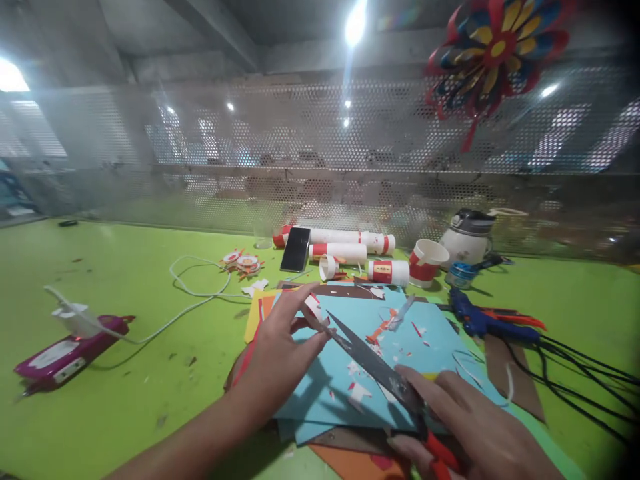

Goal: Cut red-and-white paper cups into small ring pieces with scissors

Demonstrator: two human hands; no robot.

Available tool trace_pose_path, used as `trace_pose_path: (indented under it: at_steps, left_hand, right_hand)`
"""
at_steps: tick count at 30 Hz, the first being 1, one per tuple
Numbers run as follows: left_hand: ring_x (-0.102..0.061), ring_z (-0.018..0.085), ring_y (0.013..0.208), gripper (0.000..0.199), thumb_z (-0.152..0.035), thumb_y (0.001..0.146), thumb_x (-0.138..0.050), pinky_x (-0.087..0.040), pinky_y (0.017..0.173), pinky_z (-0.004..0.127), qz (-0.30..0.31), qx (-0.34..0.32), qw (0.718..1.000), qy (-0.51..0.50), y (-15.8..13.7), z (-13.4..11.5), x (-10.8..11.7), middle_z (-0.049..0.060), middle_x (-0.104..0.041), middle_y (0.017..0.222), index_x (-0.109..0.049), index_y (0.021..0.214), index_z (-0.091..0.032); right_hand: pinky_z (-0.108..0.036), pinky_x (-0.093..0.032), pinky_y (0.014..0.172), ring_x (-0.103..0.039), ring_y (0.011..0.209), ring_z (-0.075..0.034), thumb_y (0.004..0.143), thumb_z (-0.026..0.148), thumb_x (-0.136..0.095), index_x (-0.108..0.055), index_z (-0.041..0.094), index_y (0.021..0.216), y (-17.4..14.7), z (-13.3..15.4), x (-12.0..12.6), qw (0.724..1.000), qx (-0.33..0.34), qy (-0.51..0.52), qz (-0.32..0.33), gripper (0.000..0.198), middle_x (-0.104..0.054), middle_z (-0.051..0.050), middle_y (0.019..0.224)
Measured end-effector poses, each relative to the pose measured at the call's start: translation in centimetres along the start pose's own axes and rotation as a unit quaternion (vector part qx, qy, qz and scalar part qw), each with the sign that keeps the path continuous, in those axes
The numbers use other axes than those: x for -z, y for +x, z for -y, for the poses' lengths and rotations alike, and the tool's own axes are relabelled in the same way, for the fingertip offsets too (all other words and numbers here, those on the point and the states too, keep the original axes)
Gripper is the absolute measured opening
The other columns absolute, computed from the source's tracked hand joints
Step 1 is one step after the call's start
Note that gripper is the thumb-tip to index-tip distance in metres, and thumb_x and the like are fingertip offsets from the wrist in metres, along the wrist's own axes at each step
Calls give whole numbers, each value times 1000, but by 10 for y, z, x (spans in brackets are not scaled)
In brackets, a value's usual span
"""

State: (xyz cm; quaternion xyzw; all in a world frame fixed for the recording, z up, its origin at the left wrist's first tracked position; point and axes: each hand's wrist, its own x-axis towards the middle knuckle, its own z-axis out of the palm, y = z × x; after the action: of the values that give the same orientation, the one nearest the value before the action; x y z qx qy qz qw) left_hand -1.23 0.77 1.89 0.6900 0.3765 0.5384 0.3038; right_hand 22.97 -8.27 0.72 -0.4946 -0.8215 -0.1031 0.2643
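My left hand (pixel 283 343) is closed, pinching a small white and red paper piece (pixel 313 307) between thumb and fingers. In my right hand (pixel 473 417) is a pair of scissors (pixel 375 367) with red handles, its blades parted. The tips of the blades lie close to the paper piece and my left thumb; whether they touch the paper I cannot tell. Under both hands lies a stack of light blue paper (pixel 320 393). Small white and red scraps (pixel 359 393) and an orange strip (pixel 383 327) are scattered over it.
Behind the stack are white and red paper cups (pixel 429 260), a phone (pixel 296 250) and two round paper pieces (pixel 247 264). A blue glue gun (pixel 493 325) with black cables lies right. A magenta power strip (pixel 70 353) with a white cable sits left. A pinwheel (pixel 500 50) hangs above.
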Motion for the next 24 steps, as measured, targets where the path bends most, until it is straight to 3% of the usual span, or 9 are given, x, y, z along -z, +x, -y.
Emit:
trace_pose_path:
  at_steps: [5, 9, 15, 24]
  left_hand:
    - [-59, 18, 103, 60, -8, 75, -60, -57, 87, 35, 2, -13, 999, 42, -1, 1, 0, 5, -51, 126, -49, 129, -31]
    - [-55, 18, 105, 65, -6, 76, -57, -55, 90, 36, 21, -25, 994, 103, -4, 1, 0, 4, -53, 120, -44, 134, -33]
    - [-58, 16, 91, 66, -8, 78, -56, -57, 82, 36, 32, -29, 990, 132, -6, 2, 0, 4, -55, 108, -40, 138, -31]
    - [-58, 15, 88, 63, -9, 77, -56, -55, 73, 30, 25, -48, 985, 163, -5, 1, -1, 4, -57, 105, -41, 136, -26]
  right_hand:
    - [-26, -52, 48, -62, 60, -17, 88, 44, -55, -50, 17, 127, -1, -4, -3, 998, 44, -37, 25, 48, -60, -6, 79]
    - [-29, -54, 51, -63, 63, -19, 90, 41, -52, -46, 14, 130, -2, -4, -5, 996, 44, -54, 46, 48, -58, -7, 81]
    - [-32, -53, 50, -62, 63, -21, 92, 43, -47, -49, 13, 128, -2, 0, -2, 994, 41, -77, 65, 48, -58, -9, 81]
    - [-28, -48, 43, -60, 54, -18, 92, 44, -46, -53, 10, 123, 1, 1, -3, 993, 59, -85, 49, 47, -57, -7, 73]
